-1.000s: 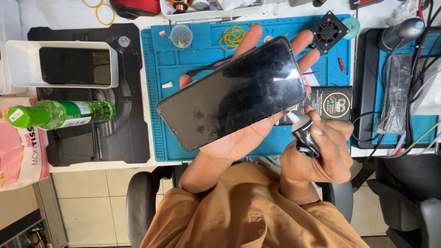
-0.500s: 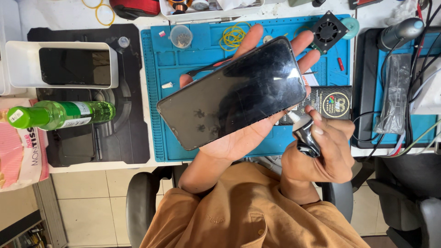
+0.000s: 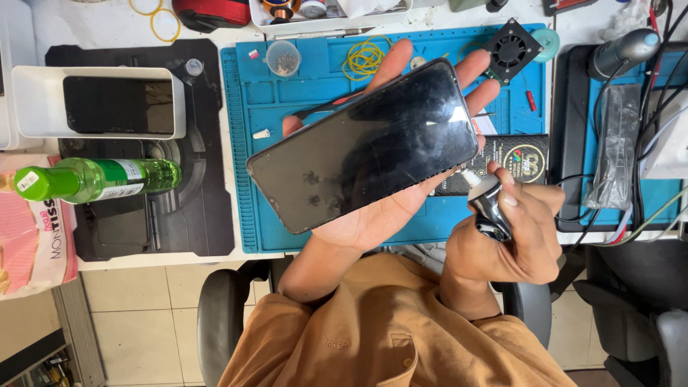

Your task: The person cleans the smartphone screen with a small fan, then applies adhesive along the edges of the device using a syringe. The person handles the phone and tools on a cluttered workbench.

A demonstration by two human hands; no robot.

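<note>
A black smartphone point(image 3: 365, 147) with a dark, smudged screen lies flat on the palm of my left hand point(image 3: 373, 218), whose fingers reach past its far edge. My right hand point(image 3: 512, 240) is closed around a small dark tube with a white nozzle point(image 3: 484, 197). The nozzle tip sits against the phone's lower right edge. Both hands hover over the blue work mat point(image 3: 265, 107).
A green bottle point(image 3: 93, 179) lies on a black mat at left, near a white tray point(image 3: 97, 102) holding a dark screen. Yellow rubber bands point(image 3: 364, 57), a small fan point(image 3: 510, 49), a black box point(image 3: 519, 161) and cables at right surround the mat.
</note>
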